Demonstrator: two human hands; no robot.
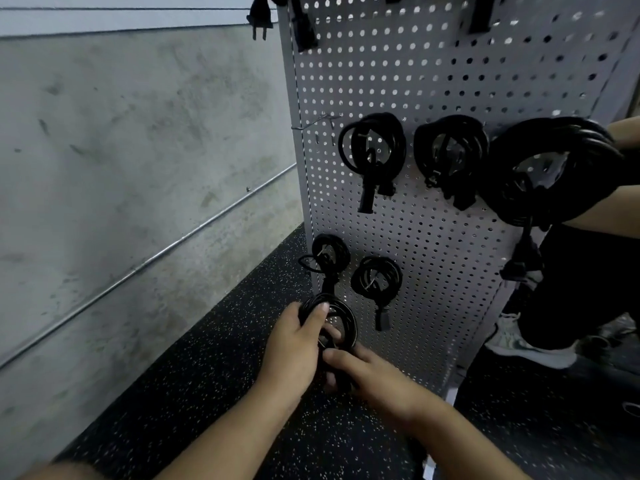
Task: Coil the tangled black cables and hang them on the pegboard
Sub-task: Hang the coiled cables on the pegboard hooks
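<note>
A grey pegboard (433,237) stands upright in front of me. Both of my hands hold a coiled black cable (341,318) low against its left side. My left hand (294,344) grips the coil's left edge, thumb over the top. Beneath it, my right hand (374,372) wraps its fingers round the coil's lower part. Several other black coils hang on hooks: two in the upper row (372,147) (450,150) and two smaller ones lower down (329,254) (375,277).
Another person at the right holds a large black coil (550,168) on an arm; their leg and white shoe (526,344) stand beside the board. A bare wire hook (323,119) sticks out upper left. A plug (259,19) dangles at the top. Black speckled floor, concrete wall left.
</note>
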